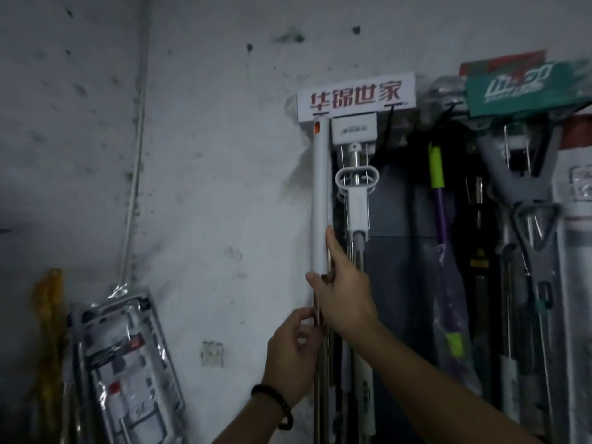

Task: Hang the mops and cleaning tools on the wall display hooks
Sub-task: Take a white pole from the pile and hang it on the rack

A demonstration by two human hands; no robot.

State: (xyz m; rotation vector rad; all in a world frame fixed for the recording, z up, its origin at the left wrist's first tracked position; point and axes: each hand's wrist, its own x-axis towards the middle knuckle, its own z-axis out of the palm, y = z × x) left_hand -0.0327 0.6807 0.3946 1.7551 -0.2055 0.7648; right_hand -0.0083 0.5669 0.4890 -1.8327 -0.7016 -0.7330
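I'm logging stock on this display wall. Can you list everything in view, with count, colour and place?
sign: one, white with red characters, on the wall, top centre
white mop handle: one, white with an orange tab, upright below the sign
squeeze mop: one, white, hanging just right of that handle
pole: one, green and purple, further right
card: one, green, top right
grey tool: one, far right
packaged item: one, clear wrap, leaning on the wall, lower left
yellow item: one, blurred, far lower left
conduit: one, white, running down the wall
left hand: holds the handle's shaft; dark bracelet on its wrist
right hand: grips the handle above it
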